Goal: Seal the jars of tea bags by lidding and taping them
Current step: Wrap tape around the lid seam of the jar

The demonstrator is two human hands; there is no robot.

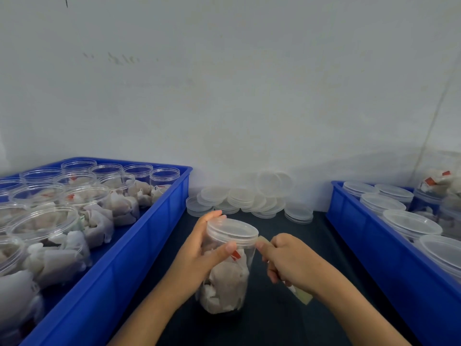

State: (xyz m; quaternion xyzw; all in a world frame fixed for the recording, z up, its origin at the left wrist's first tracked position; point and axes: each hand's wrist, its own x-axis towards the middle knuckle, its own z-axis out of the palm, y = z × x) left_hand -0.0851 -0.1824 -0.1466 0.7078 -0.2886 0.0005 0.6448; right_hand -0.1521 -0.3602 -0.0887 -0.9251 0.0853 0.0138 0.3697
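Standing on the dark counter (287, 320) between two blue bins, the lidded jar (228, 265) is being gripped by the left hand (199, 253), while the right hand (287, 258) is pinching tape (300, 294) at its rim.

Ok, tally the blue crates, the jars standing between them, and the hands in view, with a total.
Blue plastic crates: 2
Clear plastic lidded jar of tea bags between them: 1
Hands: 2, left hand gripping that jar, right hand holding a pale tape strip
Total: 5
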